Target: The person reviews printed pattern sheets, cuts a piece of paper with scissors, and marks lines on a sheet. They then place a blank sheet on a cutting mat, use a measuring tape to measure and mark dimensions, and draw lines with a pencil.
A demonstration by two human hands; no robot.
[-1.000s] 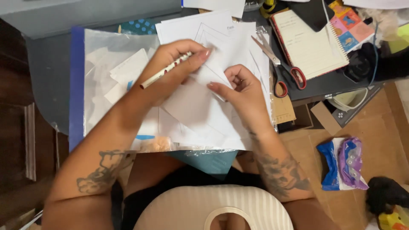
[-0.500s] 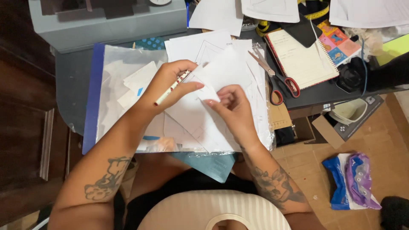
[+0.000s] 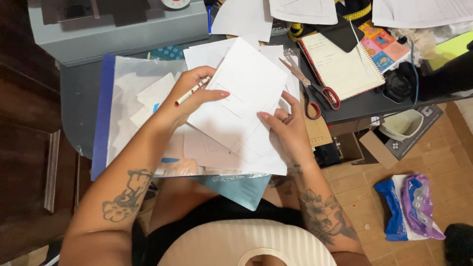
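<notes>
Holding a white paper sheet [image 3: 244,98] pinched between both hands, left hand [image 3: 189,96] also gripping a pencil [image 3: 192,91], right hand [image 3: 286,123] fingers clamp its edge; sorting seems underway, needing careful separation next.

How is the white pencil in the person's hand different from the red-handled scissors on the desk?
The thin white pencil is one straight stick, while the red-handled metal scissors have two blades and looped handles. The pencil is held in the left hand, above the white paper sheet; the scissors lie untouched on the dark desk. Both lie slanted.
</notes>
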